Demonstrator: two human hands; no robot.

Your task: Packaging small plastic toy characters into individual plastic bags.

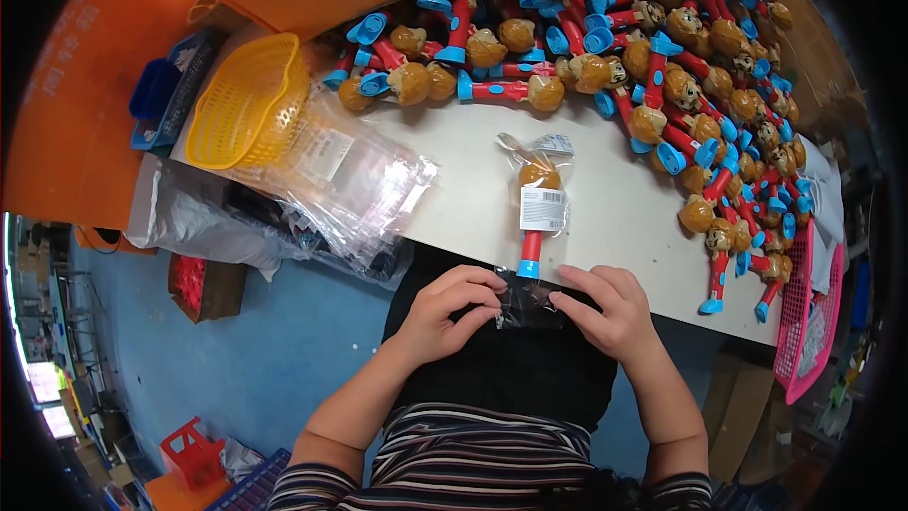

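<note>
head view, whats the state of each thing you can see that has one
bagged toy: inside a clear bag, lying on the table
left hand: fingers bent, at the bag's near end
right hand: fingers bent, at the bag's near end
toys: heaped
clear bags: flat, loosely stacked
yellow basket: open-topped
brown carton: open, red things inside

Between and beyond the left hand and right hand, a glossy, creased plastic bag covers a shiny, smooth plastic toy; the tabletop looks smooth and matt.
</note>
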